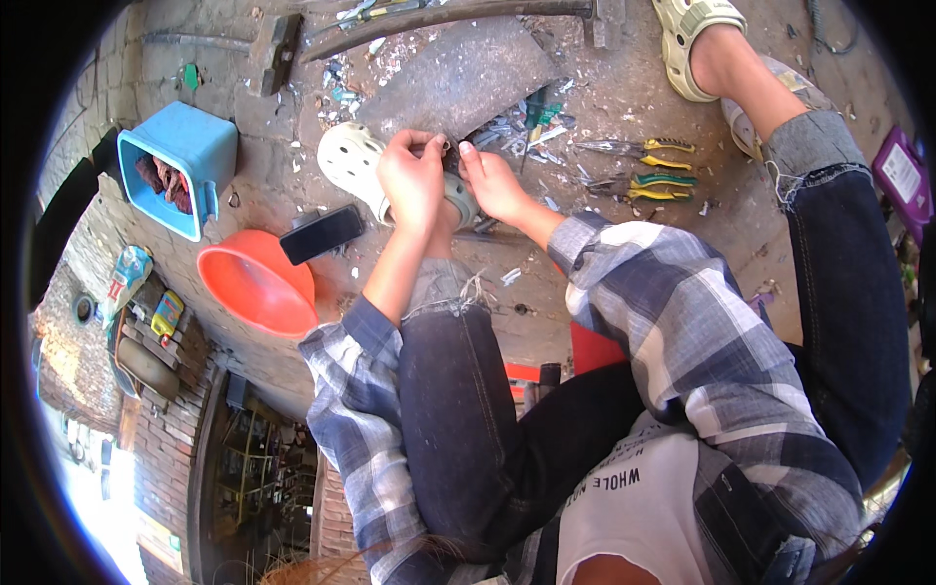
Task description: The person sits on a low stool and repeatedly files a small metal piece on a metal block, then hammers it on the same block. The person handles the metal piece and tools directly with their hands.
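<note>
My left hand [411, 182] and my right hand [495, 184] meet just above my cream clog [349, 164]. Thumb and fingers of the left hand are pinched together. The right hand's thumb points up beside them, its fingers curled. Between the fingertips is a small dark piece [450, 156], too small and too covered to name. Beyond the hands lies a flat grey metal sheet [458, 76] on the ground. A green-handled tool, perhaps a screwdriver [533, 109], rests by its right edge among scattered shards. Two pairs of pliers, one yellow-handled [666, 146] and one green-and-yellow [661, 185], lie to the right.
A black phone [323, 234] leans by an orange-red basin [244, 283]. A blue bucket [203, 146] with dark red cloth lies farther left. A hammer [276, 54] and a long-handled pick [448, 17] lie at the far side. A purple container [902, 180] is at the right.
</note>
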Available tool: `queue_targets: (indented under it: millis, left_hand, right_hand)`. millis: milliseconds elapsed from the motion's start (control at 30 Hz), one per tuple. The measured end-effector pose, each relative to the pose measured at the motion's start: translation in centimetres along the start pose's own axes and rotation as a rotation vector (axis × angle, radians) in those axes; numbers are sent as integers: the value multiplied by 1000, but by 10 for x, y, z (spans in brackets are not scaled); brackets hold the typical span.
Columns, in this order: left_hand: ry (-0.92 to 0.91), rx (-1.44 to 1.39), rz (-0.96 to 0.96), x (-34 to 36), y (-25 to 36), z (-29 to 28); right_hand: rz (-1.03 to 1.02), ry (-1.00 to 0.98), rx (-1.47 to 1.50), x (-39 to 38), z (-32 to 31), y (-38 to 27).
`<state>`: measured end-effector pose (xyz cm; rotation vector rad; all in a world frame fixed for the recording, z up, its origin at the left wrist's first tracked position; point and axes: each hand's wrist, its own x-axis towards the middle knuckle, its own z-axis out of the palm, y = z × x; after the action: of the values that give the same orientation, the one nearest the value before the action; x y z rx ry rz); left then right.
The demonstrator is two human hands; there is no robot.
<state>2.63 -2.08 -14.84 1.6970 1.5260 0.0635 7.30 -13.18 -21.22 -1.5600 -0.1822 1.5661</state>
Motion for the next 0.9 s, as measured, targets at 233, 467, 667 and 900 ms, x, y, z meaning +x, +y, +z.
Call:
queue_targets:
  millis: [233,467,667,900]
  left_hand:
    - [-15,-3,-27,3,-4,-2]
    - [2,-4,-6,2,-5,-3]
    - [6,3,-49,-2,-6,-2]
    - [6,-80,-40,-1,-9,2]
  right_hand:
    - [50,164,-407,-11,6,-34]
    - [122,329,-641,-21,22,-52]
    - [102,312,-540,-21,23,-42]
    - [30,176,6,-7,14,-6]
